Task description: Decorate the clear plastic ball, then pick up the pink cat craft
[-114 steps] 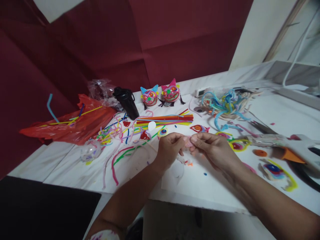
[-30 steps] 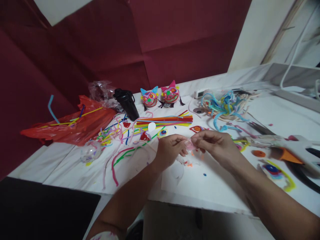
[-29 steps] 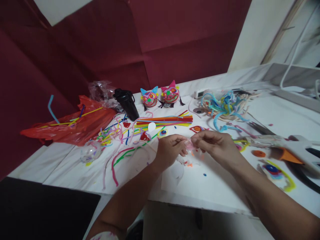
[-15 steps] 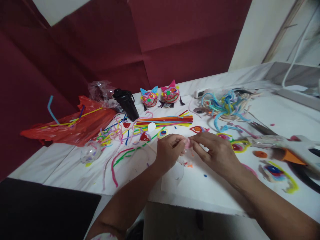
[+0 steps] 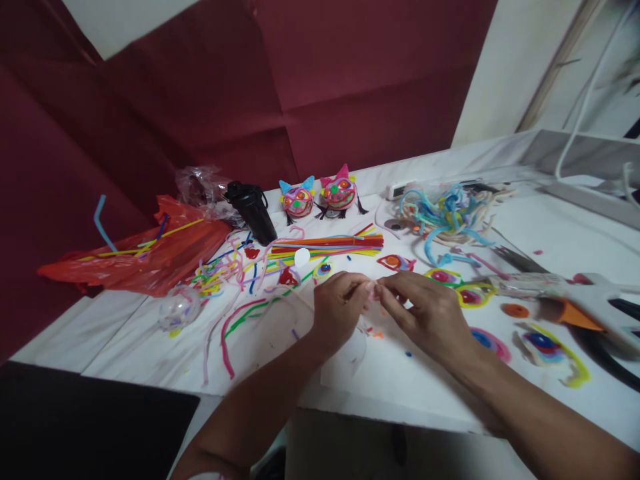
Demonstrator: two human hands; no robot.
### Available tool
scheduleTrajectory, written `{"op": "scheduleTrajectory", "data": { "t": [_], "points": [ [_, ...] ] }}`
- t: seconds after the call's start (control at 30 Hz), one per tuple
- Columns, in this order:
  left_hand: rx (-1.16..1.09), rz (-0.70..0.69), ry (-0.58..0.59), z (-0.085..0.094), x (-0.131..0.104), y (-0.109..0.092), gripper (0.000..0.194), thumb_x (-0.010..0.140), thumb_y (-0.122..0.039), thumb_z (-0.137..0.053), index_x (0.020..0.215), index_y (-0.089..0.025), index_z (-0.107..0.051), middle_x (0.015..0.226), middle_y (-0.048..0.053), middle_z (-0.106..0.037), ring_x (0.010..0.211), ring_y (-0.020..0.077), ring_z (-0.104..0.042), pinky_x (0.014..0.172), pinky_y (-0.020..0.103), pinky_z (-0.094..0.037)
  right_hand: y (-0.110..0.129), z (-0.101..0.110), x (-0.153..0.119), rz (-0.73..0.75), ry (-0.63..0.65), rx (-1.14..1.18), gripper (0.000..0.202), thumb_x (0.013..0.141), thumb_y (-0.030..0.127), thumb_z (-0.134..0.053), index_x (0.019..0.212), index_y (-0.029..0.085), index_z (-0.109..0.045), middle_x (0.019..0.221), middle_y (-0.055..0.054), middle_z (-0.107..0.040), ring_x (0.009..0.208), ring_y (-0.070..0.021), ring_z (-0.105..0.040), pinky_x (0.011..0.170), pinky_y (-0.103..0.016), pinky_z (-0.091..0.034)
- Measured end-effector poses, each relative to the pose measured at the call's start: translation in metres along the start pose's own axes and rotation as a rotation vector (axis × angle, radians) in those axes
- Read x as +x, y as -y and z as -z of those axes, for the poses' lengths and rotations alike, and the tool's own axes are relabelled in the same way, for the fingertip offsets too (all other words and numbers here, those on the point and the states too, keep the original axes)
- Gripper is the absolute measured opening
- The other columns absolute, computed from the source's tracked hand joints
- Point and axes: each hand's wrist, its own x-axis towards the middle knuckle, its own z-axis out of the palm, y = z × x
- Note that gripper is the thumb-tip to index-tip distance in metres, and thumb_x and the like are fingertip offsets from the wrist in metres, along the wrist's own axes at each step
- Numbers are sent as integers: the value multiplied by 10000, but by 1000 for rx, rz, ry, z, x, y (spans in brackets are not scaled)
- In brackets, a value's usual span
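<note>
My left hand [image 5: 336, 312] and my right hand [image 5: 429, 308] meet above the front of the table. Between their fingertips they pinch a small pink piece of pipe cleaner [image 5: 372, 292], mostly hidden by the fingers. Just beyond the hands lie eye shapes coiled from pipe cleaner: a yellow-edged one with a blue centre [image 5: 324, 269] and a red-edged one with an orange centre [image 5: 395, 262]. To the right of my right hand are a green-and-yellow eye with a pink centre [image 5: 443, 276] and a yellow-edged eye [image 5: 475, 295]. Small orange scraps [image 5: 378, 335] lie beneath the fingers.
Behind stand two decorated lion-head balls [image 5: 297, 201] and a black bottle [image 5: 254, 217]. A bundle of pipe cleaners [image 5: 330, 244] lies in the middle. At left are a red plastic bag [image 5: 185, 240] and a clear ball [image 5: 179, 309]; at right, a blurred white glue gun [image 5: 595, 300].
Both hands stay together at the pink piece, with the fingertips shifted slightly. The camera view has moved a little, showing more of the blue-and-pink coil beside my right wrist.
</note>
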Motion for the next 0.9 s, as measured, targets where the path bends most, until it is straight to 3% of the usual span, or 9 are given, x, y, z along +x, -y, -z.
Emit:
{"op": "scheduleTrajectory", "data": {
  "t": [0.17,0.23,0.33,0.57,0.73,0.9],
  "points": [
    [-175,126,-15,1,5,-1,208,813,-358,-645,785,-152,-660,529,-29,-596,443,83,-549,452,184,-470,-2,2,4,-446,137,352,293,906,466,-596,937,196,-704,824,-43,-702,660,-169,-620,543,-264,-462],
    [-224,154,-20,1,7,0,236,798,-386,-660,801,-151,-645,530,-28,-601,447,87,-560,447,183,-474,-4,3,6,-549,196,452,404,862,573,-608,903,185,-711,745,-41,-683,588,-162,-579,506,-270,-442],
    [-286,175,9,2,9,2,273,786,-413,-670,844,-151,-620,548,-30,-606,459,97,-582,432,183,-478,-7,2,7,-605,256,524,480,809,648,-620,767,175,-689,609,-27,-623,502,-143,-506,462,-267,-401],
    [-194,202,81,6,10,6,315,840,-450,-598,778,-144,-633,475,-34,-556,393,73,-509,374,155,-402,-11,1,5,-653,302,557,490,770,660,-652,739,171,-675,606,-33,-614,522,-150,-512,452,-262,-397],
    [-171,207,70,6,9,2,396,852,-500,-564,822,-121,-676,493,-8,-589,408,83,-537,405,172,-445,-10,3,8,-695,267,607,471,716,641,-717,706,173,-661,572,-21,-606,497,-146,-521,446,-261,-420],
    [-314,294,76,3,9,-1,421,748,-540,-664,867,-137,-632,541,-15,-602,472,127,-624,406,188,-485,-9,5,11,-722,226,643,482,686,651,-743,682,180,-644,555,-20,-610,477,-135,-517,446,-256,-438]
  ]
}}
